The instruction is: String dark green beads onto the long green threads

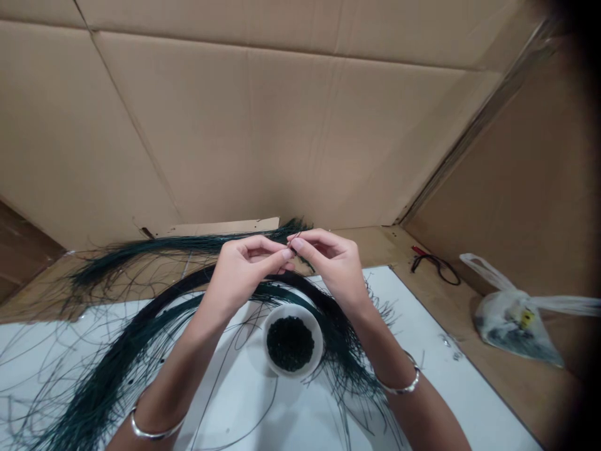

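My left hand (244,266) and my right hand (332,262) meet above the table, thumb and forefinger of each pinched together. Between the fingertips runs a thin dark strand (295,237), gripped by both hands. Any small piece on it is too tiny to make out. Below them stands a white bowl (320,351) filled with small, dark green, shiny pieces (290,343). Behind the bowl, a thick bundle of dark green strands (154,308) arches from the lower left, under my forearms, to the right. A second, thinner bundle (188,246) lies farther back.
A white board (417,326) covers the front of the surface, with loose strands scattered over it. Cardboard walls (291,138) rise behind and at the sides. On the right lie a dark cable with a red end (436,263) and a knotted plastic bag (511,322).
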Available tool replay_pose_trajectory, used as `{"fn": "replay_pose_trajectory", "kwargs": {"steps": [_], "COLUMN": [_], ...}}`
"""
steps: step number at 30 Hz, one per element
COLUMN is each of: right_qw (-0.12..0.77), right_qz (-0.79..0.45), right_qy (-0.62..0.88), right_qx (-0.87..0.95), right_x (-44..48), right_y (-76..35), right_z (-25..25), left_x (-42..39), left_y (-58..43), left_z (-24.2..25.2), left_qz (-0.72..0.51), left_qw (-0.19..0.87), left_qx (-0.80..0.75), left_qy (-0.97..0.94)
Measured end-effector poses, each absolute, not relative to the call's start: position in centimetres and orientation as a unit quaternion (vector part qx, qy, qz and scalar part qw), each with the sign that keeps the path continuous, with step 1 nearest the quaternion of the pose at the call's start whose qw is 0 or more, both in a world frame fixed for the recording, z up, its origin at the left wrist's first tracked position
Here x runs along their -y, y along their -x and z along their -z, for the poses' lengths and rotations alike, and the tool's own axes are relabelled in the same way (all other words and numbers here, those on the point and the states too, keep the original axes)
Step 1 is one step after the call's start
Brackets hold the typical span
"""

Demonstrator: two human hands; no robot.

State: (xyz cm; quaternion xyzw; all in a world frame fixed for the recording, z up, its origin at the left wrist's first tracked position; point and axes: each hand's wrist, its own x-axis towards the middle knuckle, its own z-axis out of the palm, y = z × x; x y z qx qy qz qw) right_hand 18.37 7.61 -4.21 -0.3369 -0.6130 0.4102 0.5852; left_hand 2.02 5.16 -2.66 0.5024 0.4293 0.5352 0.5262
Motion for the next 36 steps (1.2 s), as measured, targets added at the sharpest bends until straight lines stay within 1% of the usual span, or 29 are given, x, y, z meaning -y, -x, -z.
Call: {"fn": "replay_pose_trajectory", "kwargs": {"steps": [14,23,28,36], "right_qw": [0.592,0.598,0.611,0.59], "right_qz": [-0.424,-0.448,-0.433,-0.452], "right_qy": [0.311,0.295,0.299,0.273], "right_qx": [0.611,0.595,0.591,0.611], "right_x": [-7.47,-7.47,-7.39,-7.22], "right_y": [-18.2,-18.21,-18.33,-18.26], "right_z": [4.36,4.48,4.44,4.13], "left_x": [-5.31,-5.04,-4.96,-4.76], "left_y": [-1.61,-1.89,-1.92,-1.58], "left_z": [2.32,2.37,2.39,2.19], "left_qz": [-0.507,-0.522,-0.516,-0.518], "left_qw": [0.581,0.569,0.56,0.545], "left_qx": [-0.409,-0.395,-0.402,-0.402], "left_qy": [-0.488,-0.498,-0.508,-0.523]}}
